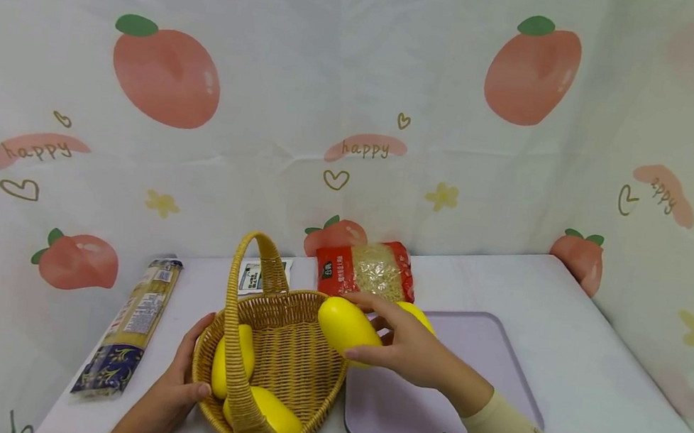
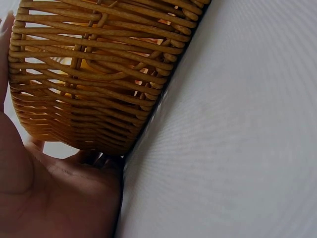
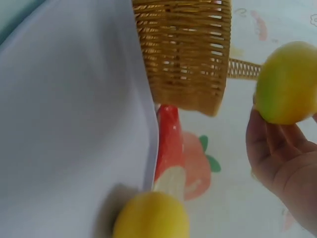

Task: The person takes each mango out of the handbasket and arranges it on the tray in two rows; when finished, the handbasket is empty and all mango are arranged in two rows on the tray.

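My right hand [image 1: 412, 349] holds a yellow mango [image 1: 347, 327] in the air by the basket's right rim, thumb on the near side and fingers behind. In the right wrist view this mango [image 3: 287, 83] shows a greenish patch. My left hand [image 1: 170, 382] grips the left side of a heart-shaped wicker basket [image 1: 274, 314], its thumb at the rim and its fingers along the outer wall. Inside the basket lie two more mangoes, one at the left [image 1: 234, 361] and one near the front [image 1: 273, 415], both partly covered by the arched handle [image 1: 237, 332].
A pale purple tray [image 1: 451, 378] lies right of the basket, bearing another mango [image 1: 416, 315] partly hidden behind my right hand. Behind stand a red pasta bag [image 1: 373, 269] and a small white packet [image 1: 263, 277]. A long noodle pack [image 1: 131, 328] lies at the left.
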The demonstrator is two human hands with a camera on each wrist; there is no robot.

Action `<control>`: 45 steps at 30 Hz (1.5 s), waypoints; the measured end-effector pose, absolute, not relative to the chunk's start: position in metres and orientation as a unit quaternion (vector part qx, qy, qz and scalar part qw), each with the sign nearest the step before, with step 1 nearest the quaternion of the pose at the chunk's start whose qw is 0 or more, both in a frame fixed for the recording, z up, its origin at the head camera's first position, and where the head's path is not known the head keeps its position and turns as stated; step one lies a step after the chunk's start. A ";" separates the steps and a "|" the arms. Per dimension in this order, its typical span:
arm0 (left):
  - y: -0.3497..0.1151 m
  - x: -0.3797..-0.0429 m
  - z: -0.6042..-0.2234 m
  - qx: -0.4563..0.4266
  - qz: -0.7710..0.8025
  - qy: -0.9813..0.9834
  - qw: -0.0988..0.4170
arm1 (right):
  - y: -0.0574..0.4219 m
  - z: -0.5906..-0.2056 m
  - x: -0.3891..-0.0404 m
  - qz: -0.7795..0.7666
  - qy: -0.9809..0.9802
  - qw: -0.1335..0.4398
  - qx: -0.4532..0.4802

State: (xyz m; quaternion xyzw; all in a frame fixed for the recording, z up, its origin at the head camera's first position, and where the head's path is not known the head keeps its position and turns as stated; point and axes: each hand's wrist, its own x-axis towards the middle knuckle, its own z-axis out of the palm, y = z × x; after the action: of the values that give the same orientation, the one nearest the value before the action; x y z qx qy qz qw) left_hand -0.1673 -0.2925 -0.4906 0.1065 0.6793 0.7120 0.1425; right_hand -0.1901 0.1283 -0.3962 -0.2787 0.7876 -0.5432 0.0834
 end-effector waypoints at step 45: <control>-0.290 -0.166 -0.488 0.093 0.710 0.683 0.141 | 0.246 -0.417 -0.192 -0.509 0.854 -0.046 -0.101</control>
State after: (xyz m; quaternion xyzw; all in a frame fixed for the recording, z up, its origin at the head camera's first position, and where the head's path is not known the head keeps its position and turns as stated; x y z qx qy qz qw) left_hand -0.1660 -0.2903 -0.4880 0.0927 0.6834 0.7104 0.1406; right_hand -0.1922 0.2459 -0.4170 -0.1014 0.8536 -0.5088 -0.0458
